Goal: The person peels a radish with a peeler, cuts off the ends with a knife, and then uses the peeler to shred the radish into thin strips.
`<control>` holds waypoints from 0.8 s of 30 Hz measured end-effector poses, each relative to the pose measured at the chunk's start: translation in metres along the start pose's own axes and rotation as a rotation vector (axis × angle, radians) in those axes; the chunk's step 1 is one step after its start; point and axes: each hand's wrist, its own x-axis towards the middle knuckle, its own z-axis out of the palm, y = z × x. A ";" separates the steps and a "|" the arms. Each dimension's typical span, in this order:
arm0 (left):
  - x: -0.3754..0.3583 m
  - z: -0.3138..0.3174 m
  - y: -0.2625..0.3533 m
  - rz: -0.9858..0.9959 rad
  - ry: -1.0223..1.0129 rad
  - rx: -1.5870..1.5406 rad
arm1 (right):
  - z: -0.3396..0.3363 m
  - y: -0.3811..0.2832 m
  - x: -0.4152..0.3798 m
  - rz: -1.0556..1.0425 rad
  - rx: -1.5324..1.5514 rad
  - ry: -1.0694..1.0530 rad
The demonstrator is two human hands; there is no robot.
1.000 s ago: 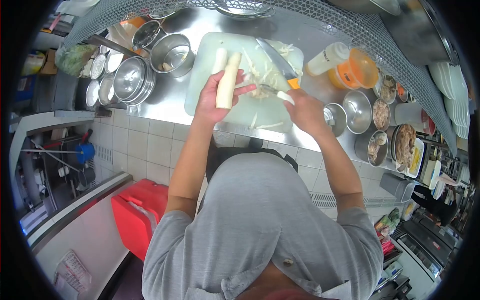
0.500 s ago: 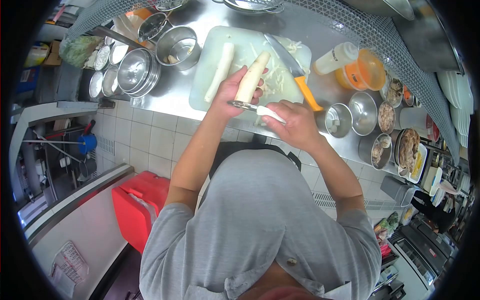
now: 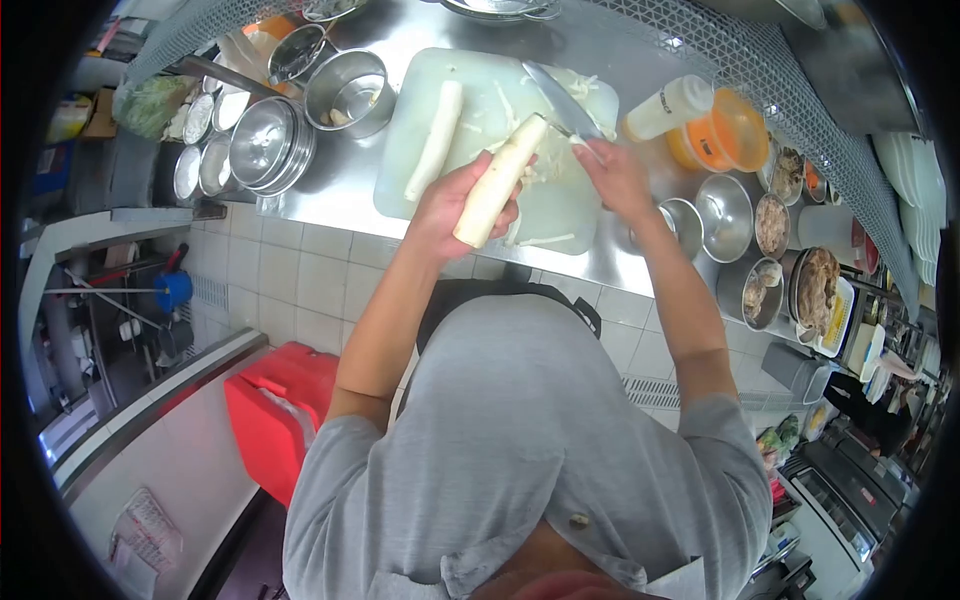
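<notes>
Over the cutting board (image 3: pixel 420 110), the right hand (image 3: pixel 615 175) has carried its gripped peeler (image 3: pixel 568 132) to the far tip of the left hand's (image 3: pixel 450 205) clasped radish (image 3: pixel 497 183).

left hand (image 3: pixel 455 205) fingers curled shut, right hand (image 3: pixel 615 175) gripping, both arms extended forward

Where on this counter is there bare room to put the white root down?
Bare steel counter lies between the stacked lids and the cutting board. The board's near left corner is free too. Right of the board it is crowded with the squeeze bottle and metal bowls.
</notes>
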 end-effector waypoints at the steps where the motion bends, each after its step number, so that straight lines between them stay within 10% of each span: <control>1: 0.002 0.002 0.006 0.030 0.025 0.050 | -0.001 0.003 0.005 0.016 -0.068 0.011; 11: 0.014 -0.016 0.015 0.042 0.154 -0.058 | -0.016 -0.081 -0.058 -0.303 0.236 -0.075; 24: 0.027 -0.013 0.014 0.193 0.371 0.208 | -0.069 -0.072 -0.056 -0.367 -0.364 -0.029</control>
